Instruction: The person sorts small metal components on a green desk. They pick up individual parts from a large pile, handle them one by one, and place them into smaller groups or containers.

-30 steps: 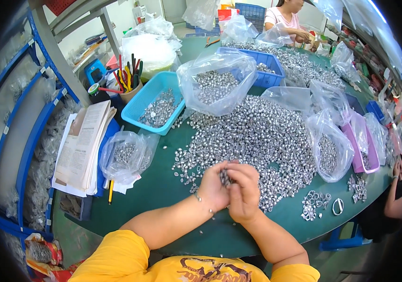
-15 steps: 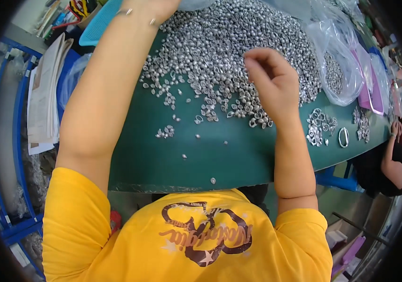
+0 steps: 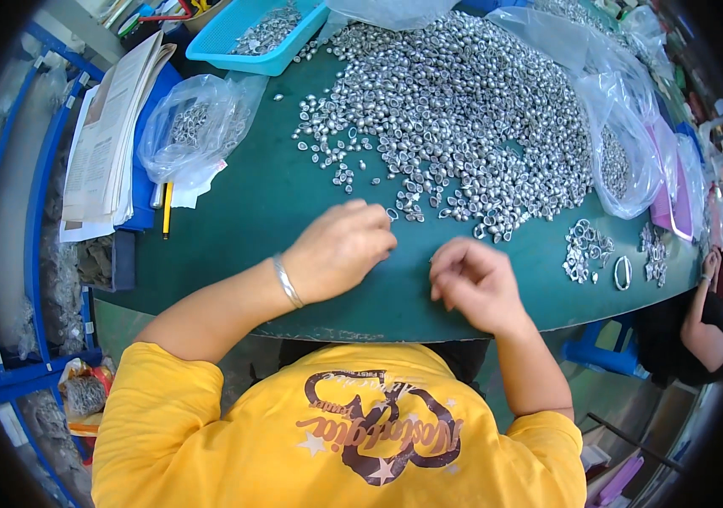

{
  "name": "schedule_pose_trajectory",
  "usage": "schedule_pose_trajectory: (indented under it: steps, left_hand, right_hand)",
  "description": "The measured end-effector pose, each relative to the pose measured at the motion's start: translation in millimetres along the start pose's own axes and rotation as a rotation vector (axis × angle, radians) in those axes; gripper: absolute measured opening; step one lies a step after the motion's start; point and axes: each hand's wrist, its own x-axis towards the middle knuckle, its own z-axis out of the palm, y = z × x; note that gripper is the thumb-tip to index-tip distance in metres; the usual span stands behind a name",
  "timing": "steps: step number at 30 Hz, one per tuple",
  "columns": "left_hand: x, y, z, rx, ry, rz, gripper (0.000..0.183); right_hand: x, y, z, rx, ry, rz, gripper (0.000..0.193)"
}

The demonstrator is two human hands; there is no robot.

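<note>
Silver-coloured metal pieces (image 3: 463, 110), far too many to count, lie in one broad heap on one green table (image 3: 209, 254), beyond the person's two hands. The left hand (image 3: 343, 245), knuckles up, has its fingers curled under near the heap's front edge; whether anything is inside cannot be told. The right hand (image 3: 475, 284) is loosely bent, thumb close to the fingers and slightly blurred; whether it pinches a piece cannot be told either. The two hands are apart, and one bracelet (image 3: 287, 282) circles the left wrist. Right of the heap, two small clusters (image 3: 585, 250) of metal parts flank one oval ring (image 3: 629, 273). One clear bag (image 3: 632, 165) with pieces inside stands at the heap's right side, just beside one purple basket (image 3: 679, 212). On the left are one light-blue basket (image 3: 289, 49) holding more pieces, one smaller clear bag (image 3: 196, 127), one yellow pencil (image 3: 167, 212) and one stack of papers (image 3: 112, 144). One co-worker's arm (image 3: 700, 317) shows at far right.
</note>
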Motion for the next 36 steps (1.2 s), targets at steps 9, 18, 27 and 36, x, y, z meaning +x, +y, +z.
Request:
schedule_pose_trajectory:
  steps: [9, 18, 27, 36]
  left_hand:
    - [1, -5, -10, 0.056, 0.144, -0.165, 0.016]
    - [27, -14, 19, 0.083, 0.159, -0.117, 0.010]
    - [39, -19, 5, -0.663, 0.275, -0.474, 0.002]
    - [49, -32, 3, -0.269, 0.182, -0.337, 0.005]
  right_hand:
    - [47, -5, 8, -0.904, 0.155, -0.536, 0.012]
    - [55, -34, -25, -0.431, 0.362, -0.096, 0.008]
    - [62, -23, -22, -1.018, 0.151, -0.405, 0.010]
    - [89, -59, -47, -0.053, 0.107, 0.093, 0.009]
